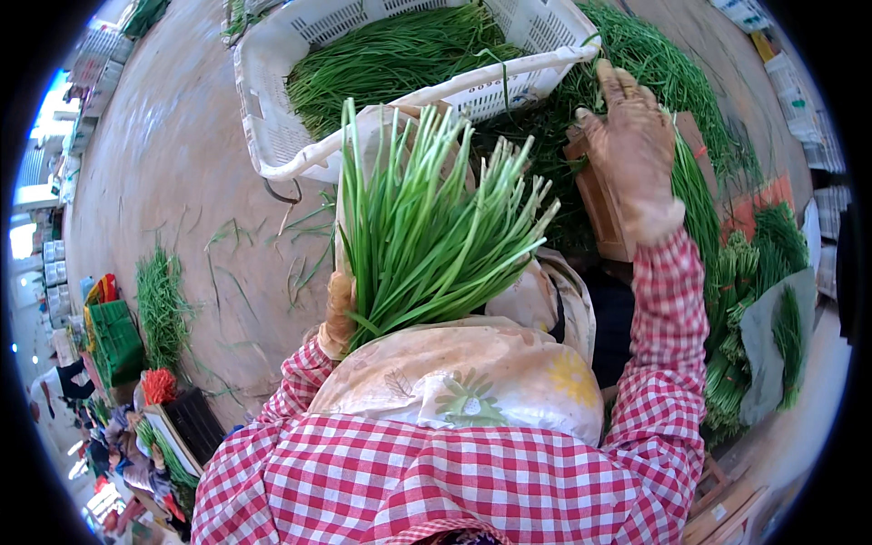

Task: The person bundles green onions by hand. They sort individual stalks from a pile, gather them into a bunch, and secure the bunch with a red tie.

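My left hand [340, 311], in a gloved or stained covering, is closed around the lower side of a thick bunch of chives [427, 236]. The pale cut ends fan out away from me, and the green lengths lean against my lap. To the right, my right hand [633, 141] reaches forward with its fingers stretched and thumb apart, holding nothing that I can see. It hovers by the near right corner of a white plastic crate [363, 162], close to a loose heap of chives [649, 45]. More chives [391, 68] lie inside the crate.
A brown wooden or cardboard piece [601, 204] stands beneath my right wrist. Tied bundles [727, 363] lie on the right beside a grey sheet [772, 341]. Loose stalks [162, 304] are scattered on the floor at left, near a green bag [115, 341]. Other people sit at the far left.
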The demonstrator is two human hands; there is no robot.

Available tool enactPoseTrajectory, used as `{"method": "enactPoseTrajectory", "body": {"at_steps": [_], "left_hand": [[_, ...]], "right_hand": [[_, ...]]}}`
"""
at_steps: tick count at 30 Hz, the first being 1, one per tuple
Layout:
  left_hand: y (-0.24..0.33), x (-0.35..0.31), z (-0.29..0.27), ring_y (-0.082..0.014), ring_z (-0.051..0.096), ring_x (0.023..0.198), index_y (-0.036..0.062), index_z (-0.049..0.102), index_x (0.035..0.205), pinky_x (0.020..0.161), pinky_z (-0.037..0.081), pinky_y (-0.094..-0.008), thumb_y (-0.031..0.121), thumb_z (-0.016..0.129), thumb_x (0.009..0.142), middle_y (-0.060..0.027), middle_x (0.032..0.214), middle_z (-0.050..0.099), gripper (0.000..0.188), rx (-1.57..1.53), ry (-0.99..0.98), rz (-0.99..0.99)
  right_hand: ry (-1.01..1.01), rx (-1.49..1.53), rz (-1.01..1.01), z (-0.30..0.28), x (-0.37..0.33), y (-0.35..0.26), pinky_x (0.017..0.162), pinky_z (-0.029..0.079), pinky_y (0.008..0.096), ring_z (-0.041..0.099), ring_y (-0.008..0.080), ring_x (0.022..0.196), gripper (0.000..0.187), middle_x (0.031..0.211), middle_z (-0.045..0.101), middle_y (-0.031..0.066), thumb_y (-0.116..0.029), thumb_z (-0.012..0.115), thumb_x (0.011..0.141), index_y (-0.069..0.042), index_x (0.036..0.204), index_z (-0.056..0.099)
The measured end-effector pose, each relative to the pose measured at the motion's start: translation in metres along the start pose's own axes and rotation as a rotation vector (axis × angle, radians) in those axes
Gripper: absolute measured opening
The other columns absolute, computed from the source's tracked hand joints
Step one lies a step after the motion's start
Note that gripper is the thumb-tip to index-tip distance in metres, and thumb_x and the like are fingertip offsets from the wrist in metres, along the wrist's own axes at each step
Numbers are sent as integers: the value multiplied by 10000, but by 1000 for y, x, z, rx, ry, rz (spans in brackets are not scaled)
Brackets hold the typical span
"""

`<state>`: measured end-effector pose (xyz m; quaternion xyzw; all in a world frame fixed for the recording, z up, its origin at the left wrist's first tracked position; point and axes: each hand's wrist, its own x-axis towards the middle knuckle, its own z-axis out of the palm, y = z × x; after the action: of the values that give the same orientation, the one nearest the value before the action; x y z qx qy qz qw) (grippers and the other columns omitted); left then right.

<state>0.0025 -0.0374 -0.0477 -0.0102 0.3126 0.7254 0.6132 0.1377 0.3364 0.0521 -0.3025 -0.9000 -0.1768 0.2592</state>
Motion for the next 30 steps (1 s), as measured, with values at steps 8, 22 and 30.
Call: {"method": "enactPoseTrajectory", "body": {"at_steps": [8,22,30], "left_hand": [[5,2,41,-245,495,1168,58,324,1380,1008,391,-408,706,508,756,-126,1336,451,918,94,-74,38],[18,6,50,-256,421,1242,98,235,1425,1036,355,-447,681,599,689,-134,1414,350,1007,-130,-1,209],[13,7,72,-223,506,1146,45,354,1360,993,406,-371,428,780,680,-113,1321,469,889,436,-90,173]], "right_hand": [[-407,852,-361,-58,-29,-87,1095,55,491,481,211,1170,135,1005,637,14,-263,713,732,-173,821,668],[-411,757,51,28,-69,18,905,456,298,571,229,1068,311,1118,606,144,-99,448,919,-13,1205,533],[-946,2638,682,-55,-76,-86,1078,283,404,284,227,1325,1018,1473,224,92,-736,424,754,-60,1447,108]]}}
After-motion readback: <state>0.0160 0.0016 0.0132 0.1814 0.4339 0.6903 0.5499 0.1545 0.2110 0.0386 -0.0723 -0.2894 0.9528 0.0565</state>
